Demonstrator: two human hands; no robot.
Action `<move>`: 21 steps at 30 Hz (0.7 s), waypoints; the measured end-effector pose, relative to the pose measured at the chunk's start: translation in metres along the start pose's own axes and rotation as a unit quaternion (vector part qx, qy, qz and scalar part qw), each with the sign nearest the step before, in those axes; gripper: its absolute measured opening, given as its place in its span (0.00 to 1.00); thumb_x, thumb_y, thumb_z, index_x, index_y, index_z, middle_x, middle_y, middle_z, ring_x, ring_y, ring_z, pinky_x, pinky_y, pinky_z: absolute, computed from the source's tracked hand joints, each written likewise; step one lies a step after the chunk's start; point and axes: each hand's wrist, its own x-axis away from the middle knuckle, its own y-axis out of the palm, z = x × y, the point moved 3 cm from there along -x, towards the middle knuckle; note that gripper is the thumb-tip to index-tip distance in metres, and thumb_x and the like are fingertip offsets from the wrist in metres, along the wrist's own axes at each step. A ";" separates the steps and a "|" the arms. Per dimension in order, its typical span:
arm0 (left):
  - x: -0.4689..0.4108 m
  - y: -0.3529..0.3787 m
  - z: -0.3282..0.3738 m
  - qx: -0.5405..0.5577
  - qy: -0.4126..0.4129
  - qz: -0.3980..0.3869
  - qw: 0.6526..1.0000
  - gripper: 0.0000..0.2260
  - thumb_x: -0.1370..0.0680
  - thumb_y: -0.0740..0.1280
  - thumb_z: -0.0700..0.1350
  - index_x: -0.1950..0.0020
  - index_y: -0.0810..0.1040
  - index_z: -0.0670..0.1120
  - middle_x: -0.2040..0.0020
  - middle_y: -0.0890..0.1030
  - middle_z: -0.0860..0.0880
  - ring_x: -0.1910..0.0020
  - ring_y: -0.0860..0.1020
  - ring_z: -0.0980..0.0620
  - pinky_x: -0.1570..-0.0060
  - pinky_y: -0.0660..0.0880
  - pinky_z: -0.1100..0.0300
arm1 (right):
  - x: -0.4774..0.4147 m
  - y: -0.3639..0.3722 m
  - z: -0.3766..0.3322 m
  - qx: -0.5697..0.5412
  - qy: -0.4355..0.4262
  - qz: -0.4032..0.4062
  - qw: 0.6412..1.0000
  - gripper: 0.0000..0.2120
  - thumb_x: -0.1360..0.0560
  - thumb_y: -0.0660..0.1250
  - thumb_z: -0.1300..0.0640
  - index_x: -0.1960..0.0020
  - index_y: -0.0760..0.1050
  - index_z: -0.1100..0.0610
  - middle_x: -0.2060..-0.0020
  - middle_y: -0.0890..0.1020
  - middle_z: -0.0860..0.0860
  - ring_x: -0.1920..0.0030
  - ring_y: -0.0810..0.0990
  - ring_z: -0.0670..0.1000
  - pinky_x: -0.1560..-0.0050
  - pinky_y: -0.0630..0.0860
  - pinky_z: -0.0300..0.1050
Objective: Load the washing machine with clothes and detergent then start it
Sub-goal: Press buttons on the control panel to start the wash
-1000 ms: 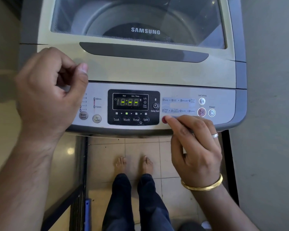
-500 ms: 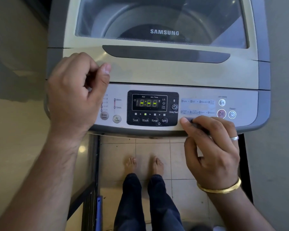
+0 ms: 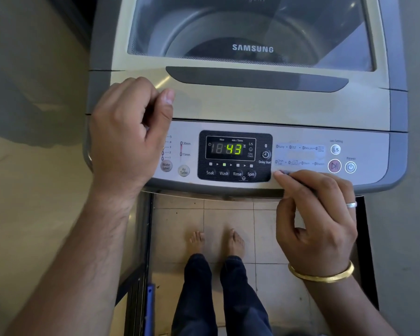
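Note:
A grey top-loading washing machine (image 3: 252, 105) stands in front of me with its glass lid down; what lies in the drum cannot be told. On its control panel (image 3: 301, 154) the display (image 3: 230, 149) reads 43 in green, and a green light glows above Wash. My left hand (image 3: 124, 134) is curled in a loose fist, holds nothing and hovers over the panel's left end, hiding part of the water-level scale. The forefinger of my right hand (image 3: 318, 219) presses on the panel's lower edge below the course labels. The pink start/pause button (image 3: 334, 166) and the power button (image 3: 350, 167) are uncovered.
My bare feet (image 3: 216, 241) stand on beige floor tiles under the machine's front edge. A grey wall (image 3: 417, 214) runs close along the right side. A metal frame with a blue piece (image 3: 150, 306) is at the lower left.
The display changed from 18:88 to 43. The view shifted so the machine sits further right and closer. Both hands kept their places on the panel.

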 end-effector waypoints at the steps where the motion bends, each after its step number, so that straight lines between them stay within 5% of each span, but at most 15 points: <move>1: 0.000 0.000 0.000 0.001 0.000 0.001 1.000 0.20 0.08 0.66 0.46 0.59 0.72 0.39 0.63 0.70 0.46 0.62 0.70 0.43 0.60 0.64 0.49 | -0.001 0.001 -0.005 -0.008 0.001 -0.002 1.000 0.14 0.22 0.66 0.72 0.43 0.87 0.64 0.51 0.86 0.61 0.52 0.84 0.63 0.42 0.77 0.48; 8: -0.001 -0.002 0.001 0.003 0.002 0.009 1.000 0.19 0.08 0.64 0.45 0.58 0.71 0.42 0.63 0.68 0.48 0.63 0.68 0.45 0.59 0.61 0.53 | -0.007 0.022 -0.067 -0.090 -0.042 -0.043 0.994 0.19 0.23 0.65 0.68 0.36 0.86 0.59 0.52 0.85 0.60 0.57 0.81 0.62 0.50 0.79 0.59; 12: 0.000 -0.002 0.001 0.014 -0.006 0.012 1.000 0.19 0.08 0.63 0.44 0.58 0.72 0.40 0.63 0.69 0.48 0.63 0.68 0.45 0.59 0.62 0.53 | -0.011 0.045 -0.098 -0.059 -0.063 -0.085 0.993 0.22 0.20 0.67 0.62 0.28 0.81 0.52 0.55 0.82 0.56 0.59 0.77 0.59 0.59 0.74 0.58; 21: -0.003 -0.001 0.002 0.012 -0.007 0.011 1.000 0.17 0.08 0.63 0.45 0.56 0.66 0.47 0.63 0.68 0.49 0.63 0.66 0.46 0.59 0.61 0.53 | -0.014 0.060 -0.103 -0.002 -0.080 -0.085 0.993 0.21 0.19 0.68 0.59 0.27 0.79 0.50 0.58 0.79 0.52 0.61 0.75 0.58 0.61 0.73 0.58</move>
